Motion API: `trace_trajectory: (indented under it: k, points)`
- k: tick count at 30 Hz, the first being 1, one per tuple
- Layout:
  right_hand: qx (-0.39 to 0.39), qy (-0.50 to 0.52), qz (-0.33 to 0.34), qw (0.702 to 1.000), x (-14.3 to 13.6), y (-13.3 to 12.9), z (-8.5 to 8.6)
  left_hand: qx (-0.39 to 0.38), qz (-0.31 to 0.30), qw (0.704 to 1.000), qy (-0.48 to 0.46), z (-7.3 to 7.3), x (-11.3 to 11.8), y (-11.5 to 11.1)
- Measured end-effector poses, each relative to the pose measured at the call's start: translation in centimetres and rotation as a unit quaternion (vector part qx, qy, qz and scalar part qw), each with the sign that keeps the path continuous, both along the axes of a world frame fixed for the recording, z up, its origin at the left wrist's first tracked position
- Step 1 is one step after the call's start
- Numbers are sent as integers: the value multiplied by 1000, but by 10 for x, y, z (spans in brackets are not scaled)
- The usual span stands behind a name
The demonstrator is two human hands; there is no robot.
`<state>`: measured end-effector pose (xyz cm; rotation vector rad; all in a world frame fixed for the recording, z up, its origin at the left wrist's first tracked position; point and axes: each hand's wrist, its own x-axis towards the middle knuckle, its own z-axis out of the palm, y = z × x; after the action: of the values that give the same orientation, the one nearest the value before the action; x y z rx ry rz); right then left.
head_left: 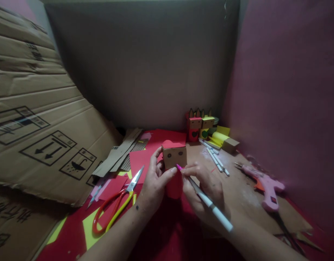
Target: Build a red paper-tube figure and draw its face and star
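My left hand is wrapped round a small red paper figure, which stands upright with a brown cardboard face and two dark drawn eyes. In my right hand is a white marker, held like a pen. Its pink tip is at the lower edge of the cardboard face; whether it touches cannot be told. Scissors with red and yellow handles lie open just left of my left wrist.
Two finished-looking figures with spiky tops stand at the back right. Several white markers lie before them on a cardboard sheet. A pink glue gun rests at right. Cardboard strips and red paper lie left. A big carton walls the left side.
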<state>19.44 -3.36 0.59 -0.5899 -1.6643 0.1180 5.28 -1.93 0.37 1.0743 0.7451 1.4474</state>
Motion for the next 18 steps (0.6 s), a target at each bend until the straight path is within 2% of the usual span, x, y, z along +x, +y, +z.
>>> trace_trajectory:
  k: [7,18]
  points:
    - [-57,57,0,997,0,-5,3,-24,-8,999,-30,11,3,-4]
    - [-36,32,21,999,-2,-8,2,-21,-22,998,-52,17,2,-7]
